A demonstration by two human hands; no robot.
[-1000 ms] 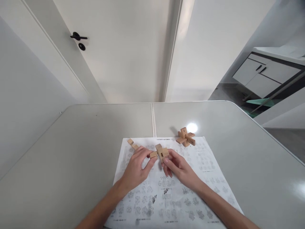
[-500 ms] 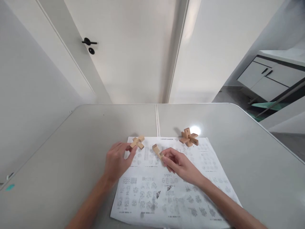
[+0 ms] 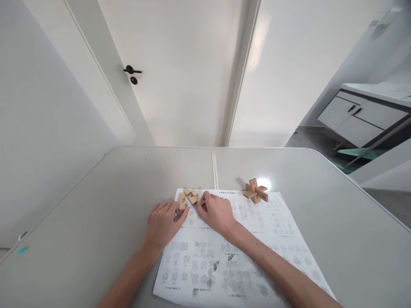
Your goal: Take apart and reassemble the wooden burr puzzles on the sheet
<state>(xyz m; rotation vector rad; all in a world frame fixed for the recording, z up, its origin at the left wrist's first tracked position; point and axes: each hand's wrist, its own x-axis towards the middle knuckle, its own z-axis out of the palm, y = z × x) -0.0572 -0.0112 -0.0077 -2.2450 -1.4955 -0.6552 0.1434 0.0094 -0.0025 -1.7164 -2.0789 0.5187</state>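
My left hand [image 3: 165, 223] has its thumb and fingers around a notched wooden puzzle piece [image 3: 182, 202], which stands at the left top corner of the printed sheet. Just right of that piece lie notched wooden pieces [image 3: 192, 196] set against each other at an angle. My right hand [image 3: 218, 211] pinches another small wooden piece [image 3: 202, 201] beside them. Its fingers cover most of this piece. The printed sheet [image 3: 205, 235] lies flat under both hands, with rows of small puzzle drawings.
An assembled wooden puzzle with numbered arms [image 3: 255, 191] stands at the sheet's top right. The grey table [image 3: 154, 171] has a seam down its middle. Beyond it are a white door with a black handle [image 3: 132, 70] and a white cabinet [image 3: 362, 113] at the right.
My right hand has moved left and away from me with its piece, up to the other pieces. The crossed pieces by my left hand now sit apart, one between its fingers.
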